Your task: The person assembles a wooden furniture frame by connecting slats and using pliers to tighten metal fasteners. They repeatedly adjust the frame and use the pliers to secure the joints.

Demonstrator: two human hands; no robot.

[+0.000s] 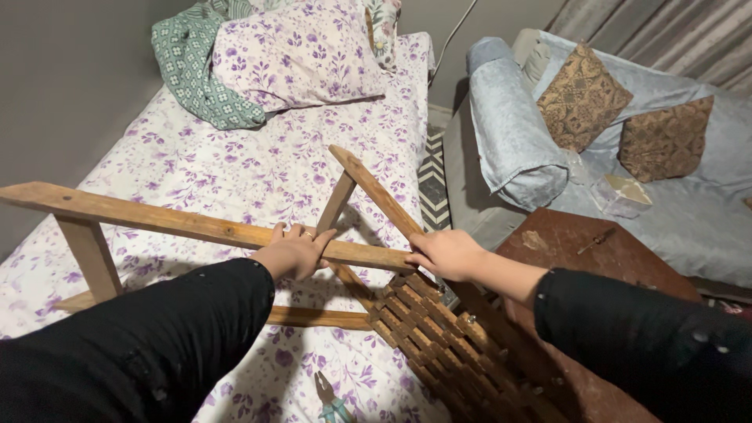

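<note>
So I've got this wooden frame (pixel 196 223) lying across the bed (pixel 196 157), the one with the purple flowered sheet. My left hand (pixel 294 252) is wrapped over the long top rail, fingers clamped round it near the middle, ring showing. My right hand (pixel 448 253) is closed on the spot where that rail meets the angled leg (pixel 376 192), which sticks up toward 12 o'clock. Just below my right hand, running down toward 5 o'clock, is the slatted seat (pixel 439 337), a weave of little wood strips with some bolts along its edge. Another rail (pixel 313 317) lies flat on the sheet under my left forearm.

At 6 o'clock there's a pair of pliers (pixel 329 403) on the bed, well apart from both hands. Up at 12 o'clock sit a flowered pillow (pixel 298 51) and a green patterned blanket (pixel 188 63). Off at 3 o'clock there's a brown side surface (pixel 595 251) with a screwdriver (pixel 597 239) on it, and behind it a sofa (pixel 517 133) with two brown cushions (pixel 583 94)
</note>
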